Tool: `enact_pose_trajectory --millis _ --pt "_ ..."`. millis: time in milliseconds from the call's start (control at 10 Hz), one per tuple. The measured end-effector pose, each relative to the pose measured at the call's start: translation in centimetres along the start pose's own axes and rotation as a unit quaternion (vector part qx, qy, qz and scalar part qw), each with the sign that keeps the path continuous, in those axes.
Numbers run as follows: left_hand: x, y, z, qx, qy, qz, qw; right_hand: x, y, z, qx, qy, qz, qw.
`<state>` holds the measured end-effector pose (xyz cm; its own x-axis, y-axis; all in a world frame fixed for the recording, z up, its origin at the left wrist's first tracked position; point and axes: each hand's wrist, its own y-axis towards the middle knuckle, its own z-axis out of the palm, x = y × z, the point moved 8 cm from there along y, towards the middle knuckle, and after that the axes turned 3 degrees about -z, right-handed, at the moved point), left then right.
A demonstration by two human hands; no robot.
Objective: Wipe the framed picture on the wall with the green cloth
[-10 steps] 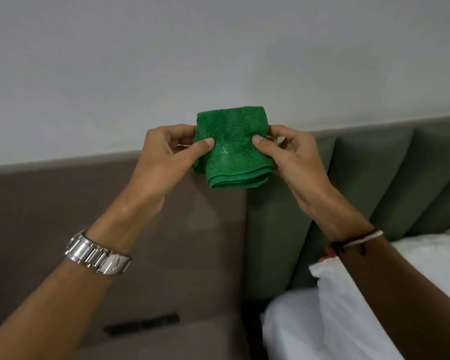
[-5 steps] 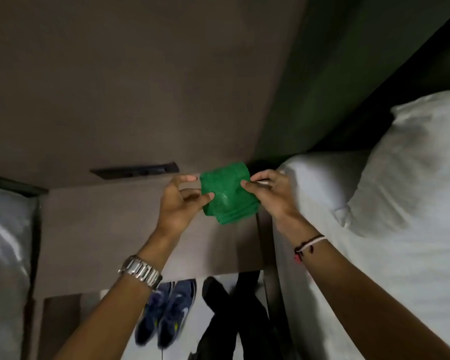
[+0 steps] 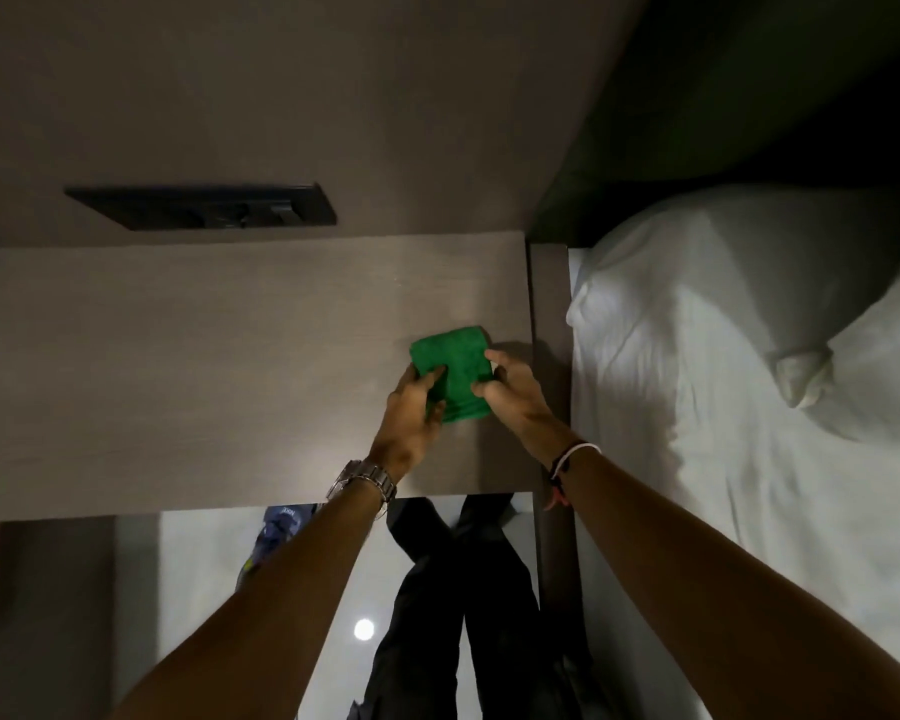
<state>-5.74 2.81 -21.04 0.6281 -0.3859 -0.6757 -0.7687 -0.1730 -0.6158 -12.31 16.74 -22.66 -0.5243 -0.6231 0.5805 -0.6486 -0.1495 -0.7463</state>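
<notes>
Both hands — left (image 3: 411, 407), right (image 3: 510, 394) — pinch the folded cloth (image 3: 455, 374) at the nightstand's (image 3: 230, 356) right edge — no picture visible, wiping apparently finished.

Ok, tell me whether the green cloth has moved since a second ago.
Yes. The green cloth has come down from in front of the wall above the headboard and is now low over the bedside table, near its bed-side edge, with both hands on it.

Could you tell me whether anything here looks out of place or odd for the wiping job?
Nothing is spilled or damaged. One oddity: no framed picture is in view. Both hands, left and right, hold the folded cloth over the bedside table, away from the wall.
</notes>
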Motion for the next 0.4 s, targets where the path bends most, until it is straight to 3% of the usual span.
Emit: enact_pose_trajectory --millis 100,200,300,400 --pt "-0.9 -0.7 0.0 0.024 0.059 0.020 0.998 1.4 -1.3 -0.2 0.015 -0.037 -0.054 0.998" --pt "-4.3 -2.3 -2.8 -0.027 0.189 0.062 0.980 6.0 -4.4 -2.1 -0.038 -0.187 -0.188 0.963" --pt "-9.5 -3.8 -7.1 -0.139 0.252 0.113 0.951 11.3 -7.4 -4.8 -0.128 -0.283 -0.265 0.913" --pt "-17.6 -7.6 -13.8 -0.289 0.317 0.186 0.884 19.2 -13.2 -8.8 -0.241 -0.344 -0.361 0.833"
